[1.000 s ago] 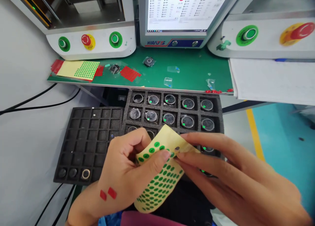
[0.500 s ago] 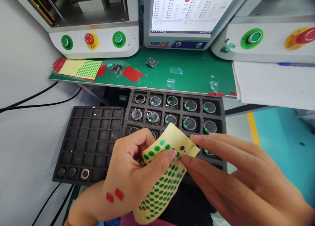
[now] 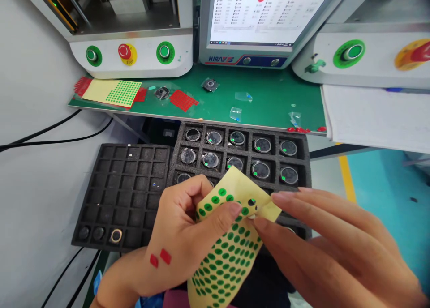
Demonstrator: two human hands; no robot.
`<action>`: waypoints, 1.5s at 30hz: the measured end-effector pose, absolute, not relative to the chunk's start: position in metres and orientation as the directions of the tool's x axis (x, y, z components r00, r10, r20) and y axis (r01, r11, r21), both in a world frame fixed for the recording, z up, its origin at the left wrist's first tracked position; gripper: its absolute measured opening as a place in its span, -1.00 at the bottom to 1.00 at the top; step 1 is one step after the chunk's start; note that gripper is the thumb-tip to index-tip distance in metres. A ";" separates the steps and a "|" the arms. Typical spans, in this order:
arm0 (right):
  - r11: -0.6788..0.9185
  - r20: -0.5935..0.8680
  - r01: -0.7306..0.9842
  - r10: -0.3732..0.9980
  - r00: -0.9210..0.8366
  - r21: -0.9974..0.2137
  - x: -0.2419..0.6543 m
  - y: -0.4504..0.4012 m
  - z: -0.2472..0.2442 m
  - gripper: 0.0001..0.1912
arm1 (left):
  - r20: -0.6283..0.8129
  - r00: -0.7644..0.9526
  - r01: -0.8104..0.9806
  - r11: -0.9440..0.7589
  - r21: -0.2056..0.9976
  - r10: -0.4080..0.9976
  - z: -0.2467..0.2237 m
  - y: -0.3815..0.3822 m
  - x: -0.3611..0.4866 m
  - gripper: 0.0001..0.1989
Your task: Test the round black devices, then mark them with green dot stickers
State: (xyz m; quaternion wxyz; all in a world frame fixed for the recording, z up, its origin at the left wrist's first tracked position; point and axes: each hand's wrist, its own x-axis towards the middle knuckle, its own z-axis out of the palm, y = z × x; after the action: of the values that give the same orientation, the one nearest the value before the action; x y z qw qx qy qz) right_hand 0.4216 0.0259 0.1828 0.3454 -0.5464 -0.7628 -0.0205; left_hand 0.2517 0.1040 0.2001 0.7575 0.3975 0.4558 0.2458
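My left hand grips a yellow sticker sheet with rows of round green stickers. Its thumb presses on the front of the sheet. My right hand holds the sheet's right edge with its fingertips. At the lower fingertip a small whitish bit stands up from the sheet, perhaps a lifted sticker edge. Just above it, a dark round hole shows in the backing. Two red stickers are stuck to the back of my left hand. Behind the sheet, a foam tray holds round watch-like pieces, many with a green dot.
To the left lies a second black foam tray with a few round pieces in its front row. Another green sticker sheet and red stickers lie on the green bench. A monitor stands between two machines with push buttons.
The view has shifted slightly. The sheet and both hands sit a little further right. The whitish bit now shows at my right fingertip, and the upper right finger covers the sheet's corner edge.
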 end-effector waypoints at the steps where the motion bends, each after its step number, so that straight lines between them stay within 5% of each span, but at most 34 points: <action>1: 0.415 0.544 0.842 0.820 -0.181 -0.346 0.423 0.026 0.183 -0.85 | -0.497 0.473 -0.024 0.574 0.818 0.728 0.199 0.104 0.251 -0.64; 13: 0.398 0.532 0.858 0.827 -0.181 -0.327 0.415 0.024 0.180 -0.85 | -0.434 0.424 0.026 0.468 0.883 0.795 0.192 0.109 0.244 -0.63; 18: 0.380 0.509 0.740 0.859 -0.059 -0.555 0.399 0.038 0.154 -0.85 | 0.029 -0.181 0.133 -0.004 0.991 0.983 0.184 0.139 0.192 -0.90; 22: 0.219 0.075 0.574 0.962 -0.264 -0.789 0.357 0.065 0.103 -0.88 | 0.317 -0.459 0.356 -0.155 0.922 0.830 0.184 0.151 0.142 -0.85; 25: 0.146 -0.173 0.644 0.898 -0.405 -0.751 0.325 0.075 0.073 -0.86 | 0.249 -0.459 0.358 -0.078 0.930 0.853 0.177 0.145 0.119 -0.84; 32: 0.145 -0.317 0.773 0.853 -0.414 -0.618 0.302 0.073 0.064 -0.84 | 0.077 -0.420 0.256 0.037 0.966 0.904 0.149 0.136 0.106 -0.72; 39: 0.111 -0.295 0.842 0.906 -0.304 -0.527 0.289 0.074 0.062 -0.81 | -0.126 -0.227 0.158 0.164 0.974 0.966 0.149 0.127 0.124 -0.75; 45: 0.160 -0.116 0.771 0.950 -0.289 -0.616 0.298 0.074 0.058 -0.86 | -0.227 -0.060 0.201 0.235 0.951 0.972 0.157 0.115 0.147 -0.61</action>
State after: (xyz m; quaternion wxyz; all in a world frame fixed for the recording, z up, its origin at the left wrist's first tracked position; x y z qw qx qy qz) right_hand 0.2977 0.0742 0.0577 0.1513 -0.5766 -0.7463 0.2960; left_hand 0.1467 0.1152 0.1571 0.4912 0.4781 0.6134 0.3923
